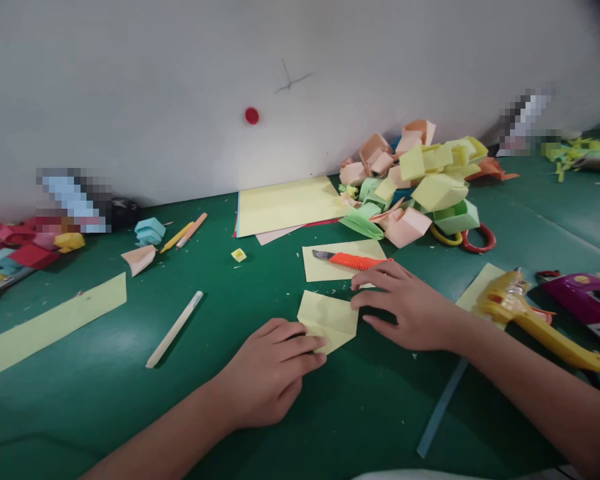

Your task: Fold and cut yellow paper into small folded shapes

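Observation:
A small pale-yellow paper piece (330, 310) with a crease across it lies on the green table in front of me. My left hand (280, 367) presses its lower left part, fingers stretched out flat over the edge. Spread fingers of my right hand (405, 303) reach the paper's right corner, the thumb apart from them. Just beyond, an orange utility knife (354, 261) with its blade out rests on another yellow paper piece (313, 270); the knife's rear end is partly hidden by my right hand.
Folded paper pieces (415, 187) are heaped at the back right, beside scissors (480, 239). A yellow glue gun (545, 327) and a purple tool (577, 300) lie right. Leftward are a rolled paper stick (175, 329) and a yellow strip (60, 325). Paper sheets (285, 203) lie by the wall.

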`<action>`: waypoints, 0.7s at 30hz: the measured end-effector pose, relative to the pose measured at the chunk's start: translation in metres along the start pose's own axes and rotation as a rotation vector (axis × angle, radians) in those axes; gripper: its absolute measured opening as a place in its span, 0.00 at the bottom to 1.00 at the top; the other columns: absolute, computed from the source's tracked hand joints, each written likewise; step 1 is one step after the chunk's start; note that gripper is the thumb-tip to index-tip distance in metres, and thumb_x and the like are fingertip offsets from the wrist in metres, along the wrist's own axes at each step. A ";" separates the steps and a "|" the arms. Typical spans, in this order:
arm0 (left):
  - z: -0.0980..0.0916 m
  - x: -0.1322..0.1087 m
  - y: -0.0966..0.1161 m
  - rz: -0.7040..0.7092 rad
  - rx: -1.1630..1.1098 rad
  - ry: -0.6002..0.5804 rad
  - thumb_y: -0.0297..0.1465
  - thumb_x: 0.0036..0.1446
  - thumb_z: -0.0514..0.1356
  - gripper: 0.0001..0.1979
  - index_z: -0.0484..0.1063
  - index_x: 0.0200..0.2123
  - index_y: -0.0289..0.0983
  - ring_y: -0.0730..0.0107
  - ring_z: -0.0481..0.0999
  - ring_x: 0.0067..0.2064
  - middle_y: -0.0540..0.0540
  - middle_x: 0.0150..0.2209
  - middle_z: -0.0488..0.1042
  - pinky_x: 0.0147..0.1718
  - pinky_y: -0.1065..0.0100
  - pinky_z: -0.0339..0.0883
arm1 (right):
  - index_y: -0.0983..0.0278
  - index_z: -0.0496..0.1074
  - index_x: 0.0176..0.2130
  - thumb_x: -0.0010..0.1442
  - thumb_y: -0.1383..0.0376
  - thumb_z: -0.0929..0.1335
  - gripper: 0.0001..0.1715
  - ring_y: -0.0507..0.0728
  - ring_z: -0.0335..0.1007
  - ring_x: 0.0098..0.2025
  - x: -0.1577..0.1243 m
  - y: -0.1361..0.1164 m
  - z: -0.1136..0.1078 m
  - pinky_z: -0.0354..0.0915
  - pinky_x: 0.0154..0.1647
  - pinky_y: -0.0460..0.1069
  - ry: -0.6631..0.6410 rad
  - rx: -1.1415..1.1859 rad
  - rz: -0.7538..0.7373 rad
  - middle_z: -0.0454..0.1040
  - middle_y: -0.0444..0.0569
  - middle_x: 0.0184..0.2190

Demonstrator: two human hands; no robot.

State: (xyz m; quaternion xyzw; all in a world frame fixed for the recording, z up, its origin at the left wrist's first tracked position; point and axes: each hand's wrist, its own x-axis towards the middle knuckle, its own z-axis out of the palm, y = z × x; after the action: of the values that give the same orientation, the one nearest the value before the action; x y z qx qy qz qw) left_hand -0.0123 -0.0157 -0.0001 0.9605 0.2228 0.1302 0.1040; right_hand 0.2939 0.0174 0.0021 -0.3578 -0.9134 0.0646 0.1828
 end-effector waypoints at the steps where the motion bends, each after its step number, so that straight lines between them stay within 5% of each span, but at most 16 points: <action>1: 0.001 -0.001 0.000 0.004 0.003 0.000 0.23 0.63 0.53 0.17 0.73 0.53 0.39 0.58 0.71 0.59 0.46 0.57 0.76 0.56 0.53 0.65 | 0.59 0.75 0.45 0.60 0.69 0.69 0.12 0.67 0.63 0.56 0.000 0.001 0.001 0.62 0.56 0.64 -0.009 0.000 0.013 0.72 0.53 0.53; 9: 0.001 0.001 0.002 -0.026 -0.031 0.031 0.22 0.64 0.52 0.11 0.72 0.45 0.35 0.58 0.71 0.57 0.40 0.49 0.75 0.56 0.54 0.68 | 0.55 0.76 0.48 0.67 0.64 0.68 0.11 0.64 0.63 0.57 -0.001 0.000 0.005 0.64 0.55 0.60 0.011 0.007 -0.091 0.72 0.51 0.53; 21: 0.001 0.002 0.002 -0.022 -0.008 0.014 0.23 0.65 0.53 0.19 0.68 0.58 0.35 0.56 0.67 0.61 0.40 0.56 0.72 0.62 0.51 0.62 | 0.60 0.77 0.43 0.70 0.66 0.66 0.09 0.57 0.68 0.45 0.005 -0.012 0.016 0.63 0.50 0.55 0.024 0.122 -0.263 0.79 0.48 0.41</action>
State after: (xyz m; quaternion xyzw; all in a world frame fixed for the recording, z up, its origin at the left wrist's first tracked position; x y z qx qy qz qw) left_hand -0.0095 -0.0164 0.0002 0.9566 0.2338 0.1368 0.1078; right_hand 0.2772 0.0123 -0.0083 -0.2240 -0.9446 0.0909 0.2221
